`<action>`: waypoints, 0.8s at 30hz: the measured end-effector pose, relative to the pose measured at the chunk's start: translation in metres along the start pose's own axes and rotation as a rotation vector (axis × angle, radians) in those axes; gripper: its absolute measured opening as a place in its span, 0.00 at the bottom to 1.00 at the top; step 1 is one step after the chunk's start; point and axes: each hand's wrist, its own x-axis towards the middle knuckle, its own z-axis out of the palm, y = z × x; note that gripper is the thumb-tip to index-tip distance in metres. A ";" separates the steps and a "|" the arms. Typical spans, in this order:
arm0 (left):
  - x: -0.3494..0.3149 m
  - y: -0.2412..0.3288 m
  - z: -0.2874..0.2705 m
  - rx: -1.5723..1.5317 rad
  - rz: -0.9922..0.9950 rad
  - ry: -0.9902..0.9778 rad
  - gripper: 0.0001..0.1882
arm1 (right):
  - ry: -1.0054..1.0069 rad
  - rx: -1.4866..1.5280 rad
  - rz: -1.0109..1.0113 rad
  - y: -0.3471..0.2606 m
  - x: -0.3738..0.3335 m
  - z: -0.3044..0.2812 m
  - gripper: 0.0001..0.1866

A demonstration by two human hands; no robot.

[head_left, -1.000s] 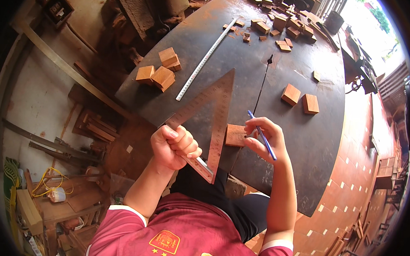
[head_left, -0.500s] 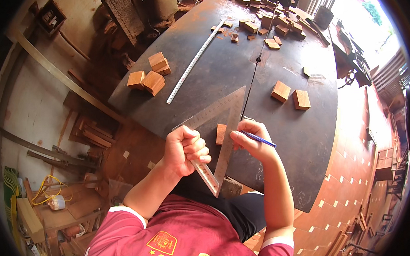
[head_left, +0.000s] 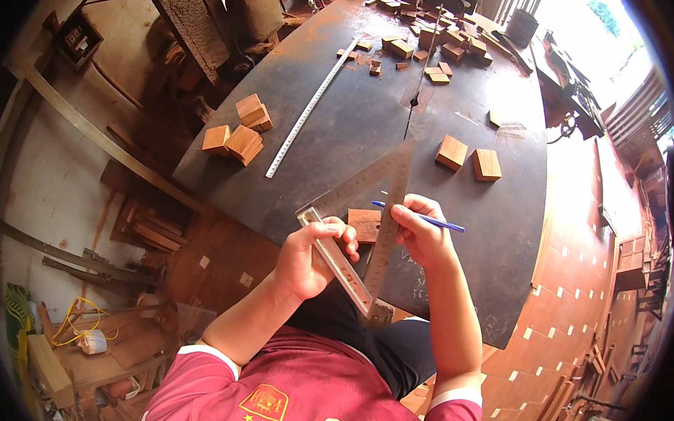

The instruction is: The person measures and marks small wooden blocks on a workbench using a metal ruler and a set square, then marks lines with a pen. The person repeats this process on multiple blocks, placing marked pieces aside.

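Observation:
My left hand (head_left: 309, 261) is closed around the thick raised edge of a triangle square (head_left: 401, 178), its thumb lying over that edge. The square is tilted above the near edge of the dark table. On its other side, the thumb and fingers of my right hand (head_left: 422, 225) pinch the thin graduated arm. A blue pen (head_left: 443, 222) is also in the right hand, lying crosswise with its tip pointing left. Through the square's opening a wooden block (head_left: 364, 224) shows on the table, partly hidden by the graduated arm.
Wooden blocks (head_left: 244, 144) are grouped on the left, near a white measuring strip (head_left: 313, 109). Two more blocks (head_left: 451, 152) lie to the right. A slot with a blade (head_left: 413, 101) runs through the dark table (head_left: 334, 153). Many offcuts (head_left: 401, 48) litter the far end.
The square has turned and shifted slightly right, so its thick edge now faces up. My left hand has opened from a fist to a looser grip. More of the block shows.

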 end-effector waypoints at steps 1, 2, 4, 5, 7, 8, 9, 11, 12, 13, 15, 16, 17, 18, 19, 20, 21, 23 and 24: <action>0.000 -0.002 -0.001 0.010 -0.003 -0.018 0.07 | -0.003 -0.008 0.001 -0.001 0.000 0.001 0.09; -0.001 -0.003 0.000 0.021 -0.011 -0.034 0.07 | -0.002 -0.012 0.004 -0.002 -0.001 0.003 0.08; 0.000 -0.004 0.007 0.022 -0.004 0.021 0.11 | 0.004 -0.023 0.012 -0.001 -0.001 0.005 0.07; 0.001 -0.002 0.002 0.001 -0.018 -0.035 0.13 | 0.007 -0.030 0.016 0.000 -0.001 0.006 0.07; 0.004 0.002 -0.012 -0.041 -0.044 -0.147 0.18 | 0.002 -0.078 0.025 0.001 -0.001 0.007 0.07; 0.004 0.003 -0.007 -0.023 -0.041 -0.073 0.22 | -0.008 -0.120 0.030 0.000 0.000 0.008 0.07; 0.004 0.004 -0.008 -0.032 -0.056 -0.061 0.23 | -0.019 -0.162 0.033 0.000 0.000 0.008 0.07; 0.002 0.007 -0.010 -0.049 -0.092 -0.036 0.24 | -0.040 -0.133 0.024 0.003 0.001 0.006 0.07; 0.002 0.008 -0.008 -0.062 -0.089 0.001 0.25 | -0.033 -0.108 0.016 0.003 0.001 0.007 0.07; 0.002 0.009 -0.009 -0.086 -0.085 0.014 0.25 | -0.027 -0.082 0.009 0.002 0.000 0.007 0.08; 0.000 0.014 -0.011 -0.132 -0.075 0.046 0.26 | -0.021 -0.110 0.012 -0.003 0.000 0.007 0.09; -0.001 0.015 -0.010 -0.156 -0.070 0.078 0.25 | -0.005 -0.117 0.007 -0.004 0.000 0.007 0.09; -0.001 0.017 -0.011 -0.176 -0.069 0.083 0.25 | 0.012 -0.125 0.000 -0.006 0.000 0.007 0.09; -0.001 0.018 -0.014 -0.196 -0.067 0.089 0.24 | 0.032 -0.127 -0.003 -0.006 0.000 0.007 0.09; -0.001 0.019 -0.016 -0.216 -0.064 0.095 0.24 | 0.038 -0.124 -0.006 -0.007 0.000 0.005 0.10; 0.000 0.020 -0.020 -0.225 -0.053 0.102 0.24 | 0.043 -0.122 -0.009 -0.008 -0.001 0.002 0.10; -0.001 0.022 -0.021 -0.219 -0.036 0.120 0.24 | 0.048 -0.120 -0.012 -0.009 0.000 0.001 0.11; -0.003 0.026 -0.023 -0.209 -0.001 0.158 0.24 | 0.089 -0.155 -0.044 -0.010 0.000 0.001 0.11; -0.004 0.028 -0.025 -0.196 0.015 0.174 0.24 | 0.110 -0.182 -0.059 -0.010 0.001 0.000 0.11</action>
